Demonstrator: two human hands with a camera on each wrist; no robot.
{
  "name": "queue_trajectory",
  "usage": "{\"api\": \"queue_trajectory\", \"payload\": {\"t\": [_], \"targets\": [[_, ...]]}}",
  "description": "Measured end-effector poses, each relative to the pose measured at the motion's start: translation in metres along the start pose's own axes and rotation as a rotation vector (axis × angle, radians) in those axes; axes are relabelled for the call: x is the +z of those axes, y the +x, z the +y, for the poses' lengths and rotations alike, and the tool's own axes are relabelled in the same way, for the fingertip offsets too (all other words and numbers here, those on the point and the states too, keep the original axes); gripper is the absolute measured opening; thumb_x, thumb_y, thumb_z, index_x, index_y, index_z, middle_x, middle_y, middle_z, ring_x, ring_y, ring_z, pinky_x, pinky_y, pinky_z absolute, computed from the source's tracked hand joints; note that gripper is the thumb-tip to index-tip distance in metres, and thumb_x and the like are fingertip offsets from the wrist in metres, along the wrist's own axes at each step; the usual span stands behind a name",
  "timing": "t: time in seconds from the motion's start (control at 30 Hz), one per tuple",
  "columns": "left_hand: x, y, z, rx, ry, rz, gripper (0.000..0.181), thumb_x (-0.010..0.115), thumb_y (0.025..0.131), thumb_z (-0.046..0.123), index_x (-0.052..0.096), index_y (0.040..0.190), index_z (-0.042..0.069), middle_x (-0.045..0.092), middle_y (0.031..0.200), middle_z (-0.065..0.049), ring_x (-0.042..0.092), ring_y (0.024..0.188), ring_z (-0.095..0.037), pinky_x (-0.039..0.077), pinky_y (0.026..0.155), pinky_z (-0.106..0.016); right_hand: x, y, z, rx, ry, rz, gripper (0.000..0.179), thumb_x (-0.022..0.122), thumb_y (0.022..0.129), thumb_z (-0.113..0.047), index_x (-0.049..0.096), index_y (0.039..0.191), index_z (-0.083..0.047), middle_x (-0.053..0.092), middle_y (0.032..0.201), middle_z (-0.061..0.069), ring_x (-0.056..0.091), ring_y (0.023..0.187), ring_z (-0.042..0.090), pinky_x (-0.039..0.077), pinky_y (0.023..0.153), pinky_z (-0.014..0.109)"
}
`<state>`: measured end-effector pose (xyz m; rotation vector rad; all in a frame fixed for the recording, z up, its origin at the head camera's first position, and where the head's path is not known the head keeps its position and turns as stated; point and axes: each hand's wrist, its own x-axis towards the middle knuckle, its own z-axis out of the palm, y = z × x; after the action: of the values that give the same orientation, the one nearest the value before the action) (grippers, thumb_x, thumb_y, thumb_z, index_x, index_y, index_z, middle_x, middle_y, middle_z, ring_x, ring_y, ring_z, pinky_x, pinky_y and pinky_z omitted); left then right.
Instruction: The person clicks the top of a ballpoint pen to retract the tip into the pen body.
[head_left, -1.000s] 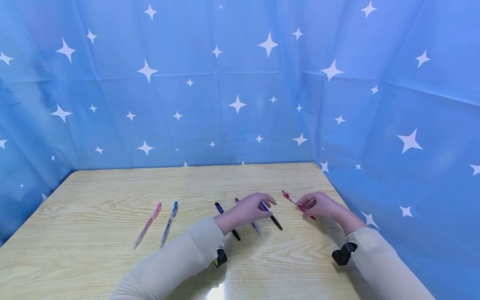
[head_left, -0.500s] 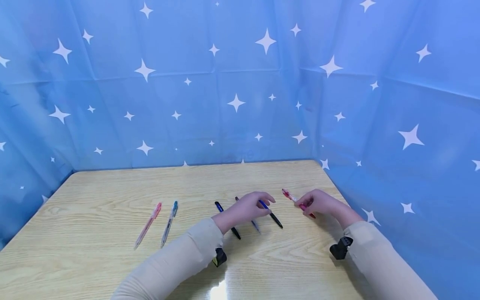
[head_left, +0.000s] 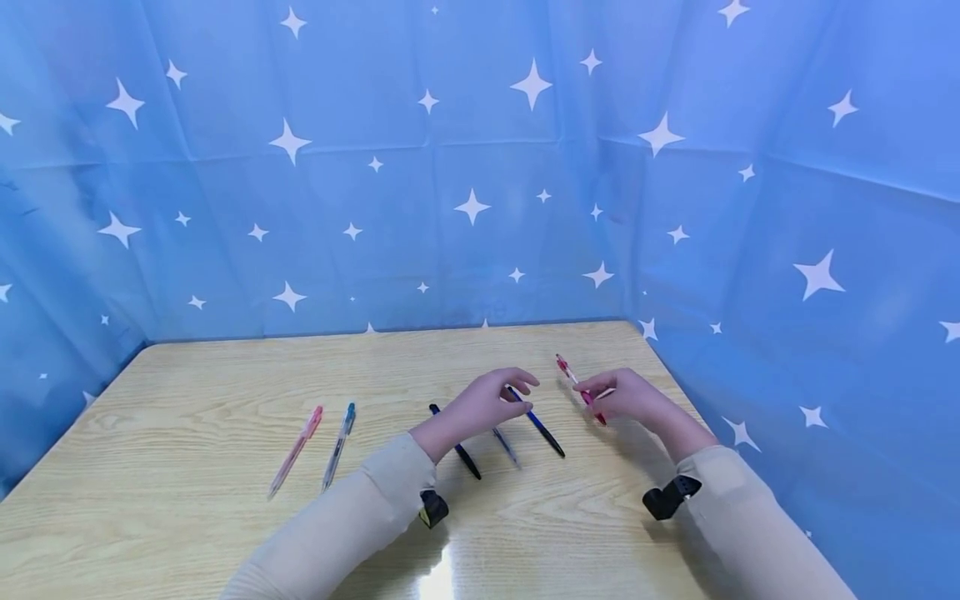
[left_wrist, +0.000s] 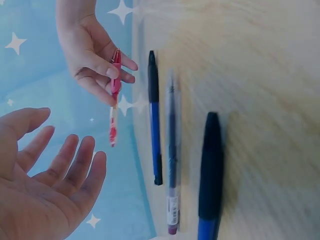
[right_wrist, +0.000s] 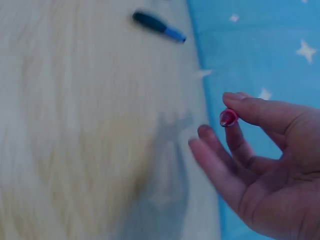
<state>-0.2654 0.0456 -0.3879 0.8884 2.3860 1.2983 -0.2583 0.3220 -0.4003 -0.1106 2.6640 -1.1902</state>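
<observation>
Between thumb and fingertips my right hand [head_left: 626, 396] pinches a red pen [head_left: 564, 367] with a clear section in its barrel. In the right wrist view the red pen [right_wrist: 228, 118] is seen end-on, its shadow on the table apart from it. My left hand [head_left: 483, 406] hovers with relaxed, parted fingers and nothing in them. Under and beside it lie a blue pen with black grip [head_left: 546, 435], a clear pen with dark ink [left_wrist: 173, 150] and a second blue-and-black pen [left_wrist: 211, 170]. The left hand and wrist partly cover these in the head view.
On the left of the wooden table [head_left: 187, 433] lie a pink pen [head_left: 297, 450] and a teal-topped clear pen [head_left: 340, 446], side by side. A blue star-patterned curtain [head_left: 375, 167] stands behind the table and along its right side.
My right hand has raised the red pen from the table and shifted slightly left with it. My left hand has moved a little up and left. The other pens stay put.
</observation>
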Motion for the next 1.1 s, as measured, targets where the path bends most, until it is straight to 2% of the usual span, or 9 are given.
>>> {"api": "queue_trajectory", "payload": {"t": [0.13,0.23,0.33,0.53,0.67,0.87,0.97,1.1], "targets": [[-0.011,-0.001,0.003,-0.007,-0.040,0.050,0.041,0.066,0.095,0.020,0.056,0.135,0.021,0.062,0.119,-0.005,0.060,0.099,-0.014,0.053,0.077,-0.031,0.006,-0.001,-0.020,-0.016,0.122,-0.018,0.043,0.073,0.086,-0.005,0.064,0.128,-0.003,0.061,0.113,0.020,0.066,0.088,0.023,0.057,0.072,0.036],[-0.021,-0.003,0.006,0.007,-0.063,0.091,0.047,0.066,0.095,0.019,0.051,0.140,0.021,0.061,0.121,-0.010,0.060,0.101,-0.016,0.053,0.079,-0.033,0.011,-0.004,-0.036,-0.050,0.191,-0.028,0.042,0.074,0.086,-0.007,0.065,0.127,-0.003,0.061,0.114,0.022,0.068,0.091,0.024,0.058,0.073,0.037],[-0.030,-0.004,0.008,0.026,-0.073,0.128,0.053,0.066,0.095,0.018,0.046,0.144,0.022,0.061,0.120,-0.007,0.061,0.101,-0.018,0.053,0.079,-0.035,0.017,-0.008,-0.052,-0.080,0.230,-0.026,0.041,0.076,0.085,-0.008,0.066,0.125,-0.006,0.062,0.111,0.019,0.069,0.092,0.024,0.058,0.073,0.038],[-0.043,-0.008,0.010,0.052,-0.135,0.189,0.068,0.066,0.095,0.019,0.031,0.151,0.034,0.059,0.123,-0.001,0.061,0.104,-0.019,0.054,0.080,-0.037,0.031,-0.016,-0.079,-0.128,0.315,-0.012,0.036,0.074,0.086,-0.005,0.069,0.122,-0.007,0.066,0.104,0.015,0.069,0.092,0.030,0.058,0.075,0.041],[-0.049,-0.012,0.015,0.085,-0.254,0.249,0.070,0.064,0.096,0.015,0.028,0.152,0.034,0.060,0.124,-0.007,0.062,0.104,-0.021,0.053,0.084,-0.039,0.043,-0.020,-0.093,-0.153,0.369,0.008,0.034,0.074,0.087,-0.007,0.069,0.121,-0.008,0.071,0.100,0.014,0.068,0.093,0.034,0.057,0.076,0.041],[-0.053,-0.019,0.027,0.119,-0.479,0.336,0.062,0.063,0.096,0.010,0.035,0.150,0.025,0.065,0.115,-0.013,0.066,0.098,-0.026,0.055,0.084,-0.039,0.065,-0.022,-0.110,-0.196,0.463,0.049,0.030,0.073,0.086,-0.002,0.070,0.116,-0.007,0.070,0.098,0.015,0.069,0.086,0.031,0.057,0.076,0.039],[-0.055,-0.023,0.030,0.126,-0.545,0.362,0.057,0.062,0.097,0.009,0.039,0.147,0.022,0.067,0.110,-0.015,0.068,0.096,-0.027,0.056,0.082,-0.038,0.076,-0.022,-0.116,-0.252,0.467,0.085,0.026,0.074,0.085,-0.001,0.072,0.111,-0.006,0.066,0.106,0.012,0.068,0.088,0.026,0.058,0.074,0.039],[-0.057,-0.027,0.032,0.129,-0.589,0.390,0.056,0.065,0.094,0.007,0.044,0.144,0.021,0.068,0.106,-0.016,0.069,0.094,-0.028,0.057,0.079,-0.039,0.087,-0.023,-0.120,-0.308,0.453,0.147,0.023,0.074,0.084,0.002,0.074,0.105,-0.007,0.060,0.111,0.008,0.066,0.091,0.024,0.058,0.071,0.038]]}}
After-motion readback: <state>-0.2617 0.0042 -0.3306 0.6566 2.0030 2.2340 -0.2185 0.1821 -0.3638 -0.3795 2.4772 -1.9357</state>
